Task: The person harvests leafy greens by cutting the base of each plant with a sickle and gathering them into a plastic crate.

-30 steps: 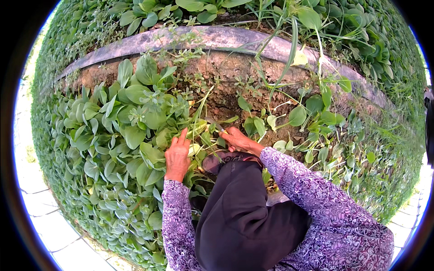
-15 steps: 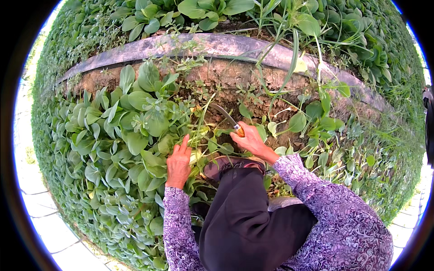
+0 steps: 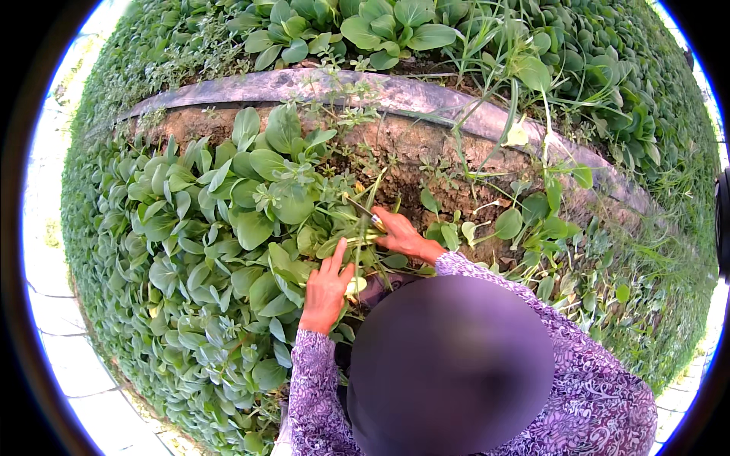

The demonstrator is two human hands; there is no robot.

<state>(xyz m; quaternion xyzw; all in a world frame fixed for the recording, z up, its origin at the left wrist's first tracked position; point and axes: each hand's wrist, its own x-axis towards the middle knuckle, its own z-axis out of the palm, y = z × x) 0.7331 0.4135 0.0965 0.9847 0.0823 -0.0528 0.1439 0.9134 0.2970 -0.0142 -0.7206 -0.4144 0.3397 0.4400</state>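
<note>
My right hand (image 3: pixel 404 235) is closed around the handle of a small sickle (image 3: pixel 377 221). Its narrow curved blade (image 3: pixel 356 204) points to the upper left, among stalks at the edge of the leafy greens (image 3: pixel 258 220). Beside it, to the lower left, my left hand (image 3: pixel 325 293) has its fingers stretched out over the plants. A pale stalk (image 3: pixel 355 286) shows by its thumb, and I see no firm grip on it. Long thin green stems (image 3: pixel 371 199) cross between the two hands.
A dark rounded shape (image 3: pixel 452 365) covers the lower middle, hiding most of my legs. Bare brown soil (image 3: pixel 426 148) lies beyond my hands, bordered by a grey curved strip (image 3: pixel 395 90). More greens (image 3: pixel 395 26) grow past it; sparse seedlings (image 3: pixel 601 266) stand at right.
My right hand with the sickle has moved left, nearer my left hand, into the stems. The view has shifted slightly, and a dark rounded shape now covers the lower middle.
</note>
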